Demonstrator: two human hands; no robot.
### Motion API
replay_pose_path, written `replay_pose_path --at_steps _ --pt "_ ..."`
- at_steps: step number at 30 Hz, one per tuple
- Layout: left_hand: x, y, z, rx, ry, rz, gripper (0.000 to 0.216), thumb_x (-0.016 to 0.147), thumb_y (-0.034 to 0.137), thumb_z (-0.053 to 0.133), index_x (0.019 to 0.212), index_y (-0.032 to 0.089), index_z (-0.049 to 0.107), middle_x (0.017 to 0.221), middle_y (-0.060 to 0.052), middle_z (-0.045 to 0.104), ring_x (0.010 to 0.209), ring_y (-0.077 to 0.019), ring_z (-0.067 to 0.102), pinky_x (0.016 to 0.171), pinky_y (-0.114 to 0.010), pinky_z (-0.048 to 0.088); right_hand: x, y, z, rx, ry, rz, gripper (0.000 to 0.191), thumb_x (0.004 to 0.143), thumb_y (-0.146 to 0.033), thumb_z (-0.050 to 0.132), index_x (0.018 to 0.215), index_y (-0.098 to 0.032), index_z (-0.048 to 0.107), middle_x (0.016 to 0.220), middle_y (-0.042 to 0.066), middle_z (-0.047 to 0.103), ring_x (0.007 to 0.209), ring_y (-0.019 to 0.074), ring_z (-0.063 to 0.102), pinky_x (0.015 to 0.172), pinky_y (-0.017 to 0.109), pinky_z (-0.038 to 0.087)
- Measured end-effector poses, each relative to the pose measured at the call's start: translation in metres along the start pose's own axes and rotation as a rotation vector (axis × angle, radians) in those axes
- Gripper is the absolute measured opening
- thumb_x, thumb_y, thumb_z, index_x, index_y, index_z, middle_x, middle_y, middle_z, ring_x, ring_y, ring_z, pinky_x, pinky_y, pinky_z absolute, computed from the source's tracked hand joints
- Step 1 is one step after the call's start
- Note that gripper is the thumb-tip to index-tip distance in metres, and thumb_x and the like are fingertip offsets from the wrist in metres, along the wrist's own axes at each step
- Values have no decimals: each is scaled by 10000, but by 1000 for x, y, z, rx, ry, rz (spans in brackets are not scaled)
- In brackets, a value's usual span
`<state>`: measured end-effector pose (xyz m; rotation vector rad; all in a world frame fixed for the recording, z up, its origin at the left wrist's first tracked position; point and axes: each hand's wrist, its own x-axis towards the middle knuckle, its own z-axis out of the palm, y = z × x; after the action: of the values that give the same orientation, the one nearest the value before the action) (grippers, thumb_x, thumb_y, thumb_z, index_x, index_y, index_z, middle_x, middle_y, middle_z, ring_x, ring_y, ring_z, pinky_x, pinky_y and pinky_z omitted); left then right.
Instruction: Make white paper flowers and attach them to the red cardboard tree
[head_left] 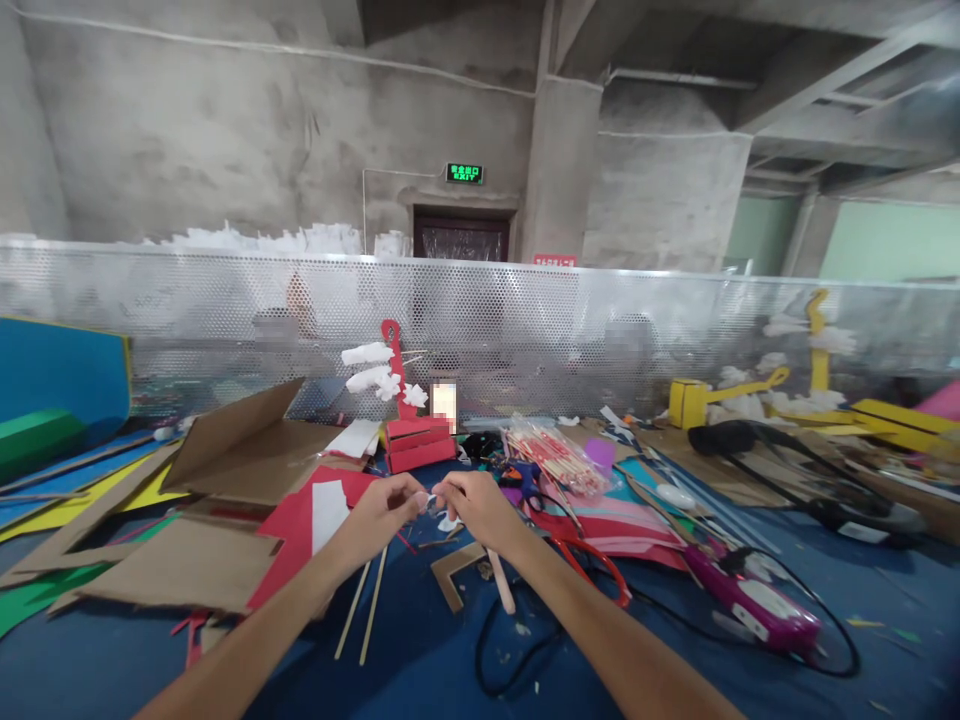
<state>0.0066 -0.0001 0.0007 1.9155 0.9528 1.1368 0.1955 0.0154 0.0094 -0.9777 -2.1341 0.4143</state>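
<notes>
My left hand and my right hand meet above the blue table, fingers pinched together on a small white scrap held between them. Just behind them stands a red paper model with white fluffy tufts on its upright stem. A pink stick lies under my right wrist. Two thin wooden sticks lie below my left wrist.
Brown cardboard sheets and red paper lie to the left. A bag of wooden sticks, red-handled scissors and a pink glue gun with black cable lie to the right. A perforated metal screen bounds the far edge.
</notes>
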Motion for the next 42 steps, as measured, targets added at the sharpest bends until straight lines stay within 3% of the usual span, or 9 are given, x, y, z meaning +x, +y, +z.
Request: replay_pose_path --at_steps 4,9,11,14,23,27,29,34,42 --pt "0 -3 -2 -12 -5 0 300 822 429 571 800 131 602 646 3 554 624 -130 512 599 -223 395 0 4 1 74 -38 19 417 914 -387 442 649 -149 658 515 7 611 482 112 555 527 203 397" --pt "2 -7 -4 -46 22 -15 320 806 442 583 757 126 597 626 11 554 587 -117 500 582 -218 391 1 5 0 332 -38 30 194 834 -272 556 961 -158 648 793 37 708 633 136 625 584 216 462" --pt "3 -7 -3 -50 37 -32 333 794 459 589 746 130 600 630 9 566 581 -117 502 580 -219 393 1 5 0 362 -16 50 161 821 -264 572 931 -155 618 810 43 710 634 134 624 573 213 460" --pt "2 -4 -2 -44 51 -41 343 782 479 590 746 138 605 632 7 578 580 -121 505 583 -224 398 2 7 0 303 -6 84 177 851 -319 542 817 -154 596 727 42 708 556 123 588 502 199 420" --pt "0 -1 0 -56 36 -22 344 778 486 595 752 143 597 634 5 582 598 -129 527 608 -236 416 -1 9 -4 78 -12 113 582 913 -541 358 534 -160 582 363 -10 512 374 110 521 513 208 412" --pt "0 -2 0 -68 30 -31 332 778 468 601 748 137 594 617 17 555 581 -119 507 595 -231 403 -1 0 -5 122 -8 8 359 855 -483 524 811 -160 673 702 24 691 613 136 628 577 205 436" --pt "0 -3 0 -69 23 -30 335 784 466 594 750 133 596 620 14 549 588 -119 501 592 -227 394 -1 -3 -4 133 3 -51 247 807 -399 618 908 -180 670 834 26 701 730 147 639 636 207 447" --pt "0 -5 0 -52 -6 -30 382 784 511 574 765 131 600 630 6 535 594 -123 489 569 -221 375 -1 -4 1 84 18 -85 132 837 -288 588 818 -184 667 792 10 689 727 138 623 667 214 438" --pt "-1 -2 1 14 -4 -27 382 774 515 575 737 137 609 607 13 525 568 -119 464 555 -220 350 0 1 1 -94 11 -108 197 865 -318 554 786 -192 683 745 14 694 682 145 608 630 219 389"
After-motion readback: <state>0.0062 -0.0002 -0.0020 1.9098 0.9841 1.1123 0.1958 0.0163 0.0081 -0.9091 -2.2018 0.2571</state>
